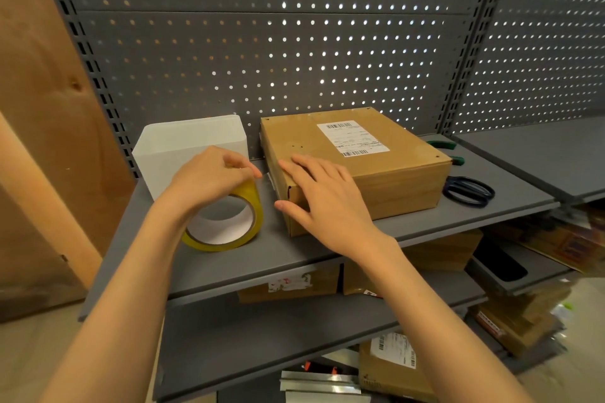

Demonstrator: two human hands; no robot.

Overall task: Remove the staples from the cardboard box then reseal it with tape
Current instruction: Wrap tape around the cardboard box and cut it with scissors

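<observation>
- Far left: a plain brown plywood panel [42, 108] leaned beside the dark grey perforated metal back wall [262, 42].
- A translucent white plastic bin [183, 147] stood at the left rear of the grey metal shelf [294, 252]; contents not visible.
- Left hand [209, 177] sat on top of the yellowish roll of clear packing tape [226, 222], which stood on edge on the shelf in front of the bin. Fingers were curled and pinching at the roll's upper rim, probably at the tape's free end. No tape strip could be made out running to the box.
- Right hand [324, 196] lay flat, fingers straight and spread, on the near left corner of the flat brown cardboard box [357, 160], thumb down the front face. It held nothing, just pressed the box steady.
- The box sat mid-shelf, just right of the roll, flaps down, white shipping label [353, 139] on top. Small dark dots showed along the lid edges and corners; can't tell if they were staple holes or staples left in.
- Right of the box: green-handled pliers [445, 149] partly hidden behind it, and black-handled scissors [468, 191] flat on the shelf, both untouched.
- Judgement: staple removal looked finished or nearly so, since the tools were set aside and the tape was in hand. Resealing was just starting; no tape seen on the seam. Left to do: pull tape, lay it over the flaps, cut it.
- Lower shelves held more cardboard boxes [288, 283].
</observation>
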